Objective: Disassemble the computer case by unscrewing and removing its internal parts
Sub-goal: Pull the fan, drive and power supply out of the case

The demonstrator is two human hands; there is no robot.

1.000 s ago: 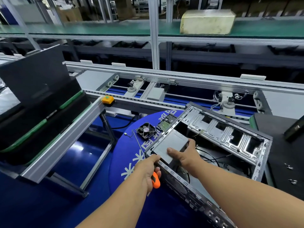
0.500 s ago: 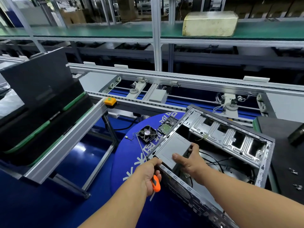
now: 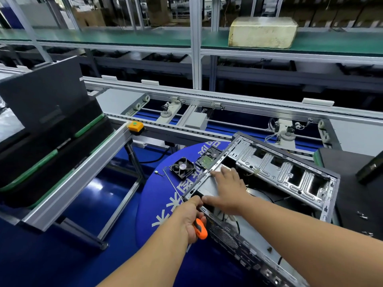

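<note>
Left hand (image 3: 189,217): fingers curled round an orange-handled screwdriver (image 3: 200,228), the handle poking out below the palm; the thumb reaches forward to the near edge of the computer case (image 3: 286,175), just beside the right thumb.
Right hand (image 3: 227,188): laid flat, fingers straight and spread, pressing on top of the grey metal box (image 3: 208,186) seated in the case's near-left corner — it grips nothing.
Grey metal box: inside the case, against the left wall, mostly covered by the right hand.
Computer case: open, lying on its side across the right part of the round blue table (image 3: 157,195), its perforated rear panel running toward the camera; bare metal tray and loose black cables show inside.
Fan (image 3: 182,167): black, lying flat on the blue table just left of the case, apart from it.
Hard drive (image 3: 209,157): green board upward, on the table between the fan and the case's far-left corner.
Orange button box (image 3: 135,126): on the end of the aluminium conveyor rail, well to the left.
Yellowish block (image 3: 262,32): on the green shelf at the back — far from the hands.
Small screws (image 3: 362,215): scattered on the dark surface right of the case.
</note>
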